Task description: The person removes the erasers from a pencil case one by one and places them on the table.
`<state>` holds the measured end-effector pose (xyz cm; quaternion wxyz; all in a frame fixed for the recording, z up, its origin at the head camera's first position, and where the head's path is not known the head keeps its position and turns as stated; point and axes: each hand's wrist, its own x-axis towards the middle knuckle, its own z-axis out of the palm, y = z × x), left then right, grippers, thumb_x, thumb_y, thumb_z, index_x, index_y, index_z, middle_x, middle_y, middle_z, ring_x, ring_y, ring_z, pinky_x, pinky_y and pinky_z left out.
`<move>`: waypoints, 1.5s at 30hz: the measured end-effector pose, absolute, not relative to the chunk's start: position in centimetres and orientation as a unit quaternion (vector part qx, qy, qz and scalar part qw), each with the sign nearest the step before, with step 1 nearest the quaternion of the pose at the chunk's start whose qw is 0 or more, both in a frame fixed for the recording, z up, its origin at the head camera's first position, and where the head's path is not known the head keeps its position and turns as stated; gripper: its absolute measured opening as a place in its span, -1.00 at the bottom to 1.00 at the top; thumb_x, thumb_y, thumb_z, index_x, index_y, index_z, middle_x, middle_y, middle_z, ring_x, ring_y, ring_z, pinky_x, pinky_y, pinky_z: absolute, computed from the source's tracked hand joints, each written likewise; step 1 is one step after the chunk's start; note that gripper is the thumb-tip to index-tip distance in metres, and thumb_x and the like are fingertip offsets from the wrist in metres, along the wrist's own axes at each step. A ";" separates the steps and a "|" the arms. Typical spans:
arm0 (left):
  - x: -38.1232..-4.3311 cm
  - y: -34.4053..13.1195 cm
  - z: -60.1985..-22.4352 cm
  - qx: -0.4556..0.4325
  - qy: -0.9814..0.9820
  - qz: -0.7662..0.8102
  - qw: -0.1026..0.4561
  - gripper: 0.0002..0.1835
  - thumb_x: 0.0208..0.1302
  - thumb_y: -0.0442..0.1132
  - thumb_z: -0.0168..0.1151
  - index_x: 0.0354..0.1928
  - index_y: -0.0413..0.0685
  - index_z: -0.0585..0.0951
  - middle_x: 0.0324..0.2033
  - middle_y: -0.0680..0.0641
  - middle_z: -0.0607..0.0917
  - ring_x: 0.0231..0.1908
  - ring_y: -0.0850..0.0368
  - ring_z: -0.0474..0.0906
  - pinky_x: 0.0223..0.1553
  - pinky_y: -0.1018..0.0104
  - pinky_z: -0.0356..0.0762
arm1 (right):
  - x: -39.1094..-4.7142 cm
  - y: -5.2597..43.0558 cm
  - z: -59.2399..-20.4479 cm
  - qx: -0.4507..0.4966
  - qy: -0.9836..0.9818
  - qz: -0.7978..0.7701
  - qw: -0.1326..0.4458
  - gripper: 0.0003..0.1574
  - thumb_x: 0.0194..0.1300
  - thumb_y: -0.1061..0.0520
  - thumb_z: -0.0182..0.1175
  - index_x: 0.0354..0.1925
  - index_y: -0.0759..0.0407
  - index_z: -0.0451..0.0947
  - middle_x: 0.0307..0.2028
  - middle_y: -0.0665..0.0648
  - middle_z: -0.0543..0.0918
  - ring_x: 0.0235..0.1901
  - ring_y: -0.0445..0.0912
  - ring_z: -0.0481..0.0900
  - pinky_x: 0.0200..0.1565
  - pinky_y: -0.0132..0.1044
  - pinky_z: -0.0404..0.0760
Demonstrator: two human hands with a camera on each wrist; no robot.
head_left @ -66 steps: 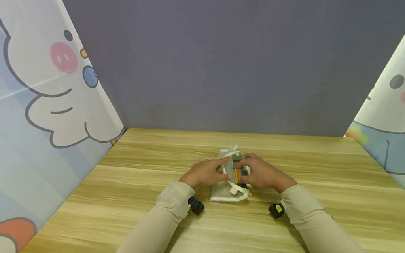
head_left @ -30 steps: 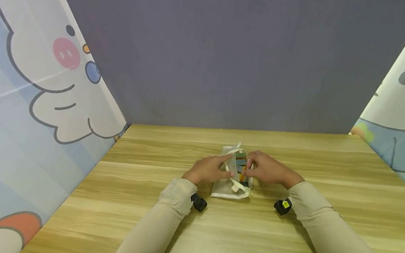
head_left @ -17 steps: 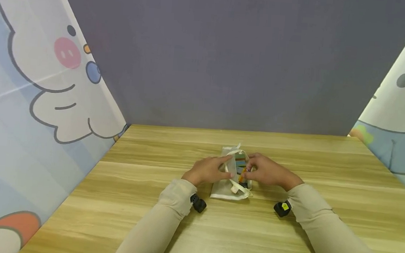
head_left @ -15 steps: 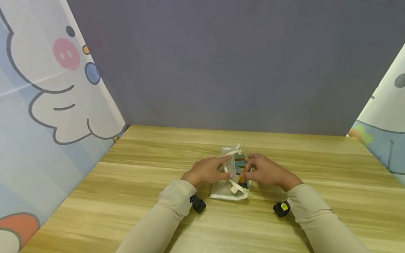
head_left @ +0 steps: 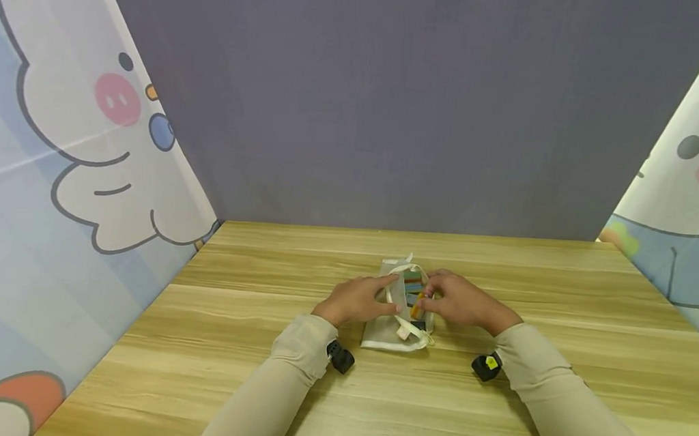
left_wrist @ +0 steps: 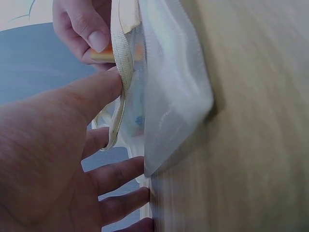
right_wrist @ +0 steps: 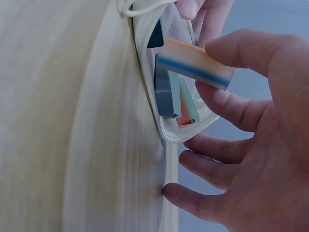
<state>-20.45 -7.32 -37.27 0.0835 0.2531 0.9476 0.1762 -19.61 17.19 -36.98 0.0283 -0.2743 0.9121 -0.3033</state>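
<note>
A white mesh zip pouch (head_left: 385, 330) lies on the table with its mouth facing right. My left hand (head_left: 356, 301) rests at the near side of that mouth, thumb and forefinger spread along its rim; in the left wrist view its fingers are fairly straight and the thumb touches the zip edge. My right hand (head_left: 459, 300) pinches a striped rectangular block (right_wrist: 190, 60), orange, pale and blue, between thumb and forefinger, part of it still within the pouch opening. Its other fingers extend loosely. Inside are a grey-blue block (right_wrist: 166, 92) and a green-and-red block (right_wrist: 187, 104).
The pouch stands on a wood-grain table (head_left: 297, 255). A dark grey panel (head_left: 395, 105) rises behind, with cartoon-printed cloth (head_left: 35, 221) at the left and more on the right. A thin white cord (right_wrist: 147, 8) hangs by the pouch mouth.
From deeper over the pouch, my right hand has drawn slightly right, the orange block now tilted in its pinch. My left hand and the pouch stay nearly in place.
</note>
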 end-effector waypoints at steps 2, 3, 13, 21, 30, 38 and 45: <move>-20.5 -7.3 -37.2 0.254 0.947 0.177 0.082 -0.23 0.36 0.34 0.13 0.55 0.42 0.20 0.41 0.05 0.40 0.32 -0.03 0.41 0.14 -0.08 0.48 | -19.7 17.2 -36.9 -0.272 0.913 -0.303 0.024 -0.76 0.41 0.04 0.25 -0.44 0.01 0.59 0.17 0.39 0.51 0.16 0.23 0.48 0.05 0.10 0.51; -20.6 -7.3 -37.2 0.254 0.947 0.178 0.082 -0.23 0.35 0.34 0.13 0.55 0.43 0.21 0.41 0.05 0.40 0.32 -0.03 0.40 0.14 -0.08 0.47 | -19.7 17.3 -36.9 -0.272 0.913 -0.303 0.021 -0.76 0.41 0.04 0.25 -0.44 0.01 0.59 0.15 0.37 0.53 0.14 0.21 0.49 0.04 0.08 0.51; -20.4 -7.3 -37.3 0.247 0.946 0.191 0.087 -0.24 0.36 0.31 0.15 0.54 0.45 0.21 0.40 0.06 0.41 0.29 -0.05 0.44 0.08 -0.12 0.50 | -19.7 17.4 -36.8 -0.270 0.914 -0.302 0.011 -0.78 0.39 0.02 0.26 -0.41 0.01 0.58 0.20 0.42 0.48 0.20 0.31 0.44 0.15 0.20 0.46; -20.1 -7.4 -37.5 0.259 0.943 0.189 0.089 -0.25 0.38 0.29 0.15 0.55 0.44 0.20 0.40 0.05 0.42 0.27 -0.05 0.46 0.02 -0.09 0.53 | -19.0 17.7 -37.3 -0.256 0.914 -0.315 -0.010 -0.78 0.40 0.01 0.26 -0.39 0.02 0.55 0.19 0.45 0.48 0.17 0.30 0.46 0.09 0.17 0.49; -19.8 -7.8 -37.7 0.261 0.944 0.182 0.084 -0.25 0.37 0.30 0.15 0.54 0.44 0.21 0.40 0.07 0.42 0.30 -0.03 0.43 0.09 -0.11 0.50 | -18.2 17.4 -37.5 -0.237 0.915 -0.325 -0.025 -0.73 0.44 -0.05 0.22 -0.39 0.03 0.58 0.25 0.50 0.42 0.25 0.40 0.38 0.19 0.28 0.39; -19.8 -7.9 -37.7 0.262 0.943 0.188 0.081 -0.25 0.37 0.30 0.15 0.54 0.44 0.22 0.39 0.07 0.44 0.28 -0.04 0.45 0.06 -0.10 0.51 | -17.9 17.5 -37.4 -0.231 0.912 -0.336 -0.033 -0.74 0.45 -0.02 0.23 -0.39 0.05 0.58 0.25 0.50 0.42 0.26 0.42 0.36 0.19 0.30 0.38; -19.7 -7.8 -37.8 0.261 0.944 0.185 0.075 -0.25 0.35 0.32 0.16 0.54 0.43 0.24 0.37 0.07 0.46 0.27 -0.02 0.46 0.06 -0.07 0.52 | -17.7 17.9 -37.4 -0.230 0.913 -0.336 -0.024 -0.69 0.48 -0.07 0.19 -0.39 0.03 0.57 0.24 0.47 0.43 0.21 0.41 0.41 0.12 0.30 0.45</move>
